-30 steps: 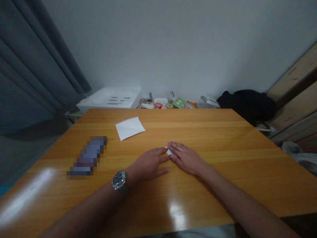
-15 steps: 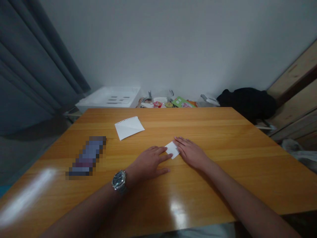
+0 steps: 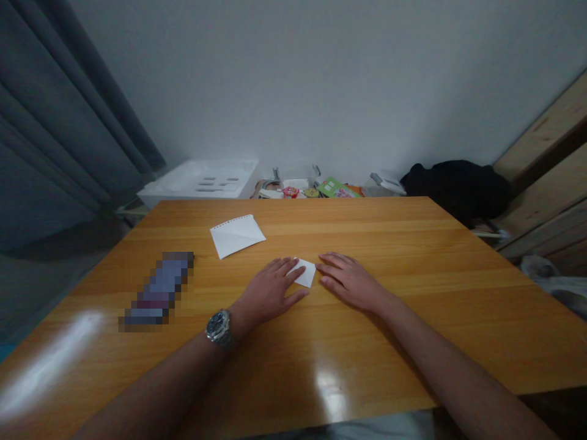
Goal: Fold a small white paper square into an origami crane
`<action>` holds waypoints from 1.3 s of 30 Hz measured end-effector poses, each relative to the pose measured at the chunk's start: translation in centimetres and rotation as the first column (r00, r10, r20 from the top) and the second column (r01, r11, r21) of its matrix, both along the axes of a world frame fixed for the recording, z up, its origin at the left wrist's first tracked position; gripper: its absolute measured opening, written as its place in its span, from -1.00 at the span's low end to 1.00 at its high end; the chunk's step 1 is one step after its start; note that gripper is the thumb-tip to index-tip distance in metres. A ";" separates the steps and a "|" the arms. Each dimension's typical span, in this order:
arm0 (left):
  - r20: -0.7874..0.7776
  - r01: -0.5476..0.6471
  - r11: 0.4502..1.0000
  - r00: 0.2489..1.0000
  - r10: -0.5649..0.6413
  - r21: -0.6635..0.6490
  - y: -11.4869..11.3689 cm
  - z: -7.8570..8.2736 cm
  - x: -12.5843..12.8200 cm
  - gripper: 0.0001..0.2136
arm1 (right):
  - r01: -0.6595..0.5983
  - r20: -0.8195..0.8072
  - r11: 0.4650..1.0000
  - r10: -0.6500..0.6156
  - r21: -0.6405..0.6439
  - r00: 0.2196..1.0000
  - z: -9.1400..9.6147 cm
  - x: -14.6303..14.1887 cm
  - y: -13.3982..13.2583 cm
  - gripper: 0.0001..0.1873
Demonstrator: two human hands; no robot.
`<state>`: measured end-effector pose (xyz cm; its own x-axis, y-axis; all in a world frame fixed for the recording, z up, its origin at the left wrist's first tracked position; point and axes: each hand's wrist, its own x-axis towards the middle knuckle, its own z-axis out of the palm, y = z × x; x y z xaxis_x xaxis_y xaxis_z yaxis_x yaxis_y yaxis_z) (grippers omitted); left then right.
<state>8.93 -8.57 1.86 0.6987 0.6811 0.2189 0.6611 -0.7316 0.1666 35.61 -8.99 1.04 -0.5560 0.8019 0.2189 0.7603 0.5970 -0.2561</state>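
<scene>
A small piece of white paper [image 3: 306, 276] lies flat on the wooden table [image 3: 389, 244]; it looks folded, though its layers are too small to make out. My left hand [image 3: 270, 290], with a metal watch [image 3: 219, 328] on the wrist, rests fingertips on the paper's left side, fingers spread. My right hand [image 3: 348, 279] lies palm down just right of the paper, its fingers extended and the tips close to the paper's right corner. Farther back on the left is a larger white sheet [image 3: 237, 236] with a perforated top edge and a faint crease.
On the table's left lies a pixelated, dark flat object [image 3: 158, 292]. Beyond the far edge stand a white plastic rack [image 3: 202, 180], a green booklet [image 3: 338, 187] and small packets. A black bag-like bundle [image 3: 458, 189] sits at the back right, a grey curtain [image 3: 59, 110] at left.
The small paper has shifted left and turned slightly under my left hand, which moved left and a little away from me. My right fingers have come off the paper's right side.
</scene>
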 end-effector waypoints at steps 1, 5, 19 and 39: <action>0.007 -0.008 1.000 1.000 0.008 0.001 0.0 -0.1 0.0 -0.49 | -0.023 -0.012 1.000 0.024 0.007 1.000 0.1 0.0 -0.1 -0.55; 0.023 -0.048 0.999 0.999 0.047 0.011 0.1 -0.2 -0.1 -0.49 | -0.100 -0.054 0.995 0.101 0.018 0.993 0.3 -0.2 -0.4 -0.57; 0.115 -0.015 0.999 0.993 0.020 -0.040 0.8 -0.7 0.0 -0.67 | -0.171 -0.202 0.985 0.169 0.012 0.965 -0.3 -0.8 -0.2 -0.67; 0.122 0.176 0.974 0.980 -0.159 -0.143 0.3 0.0 -0.5 -0.63 | -0.154 -0.328 0.985 0.121 -0.076 0.937 -0.2 -0.2 0.3 -0.82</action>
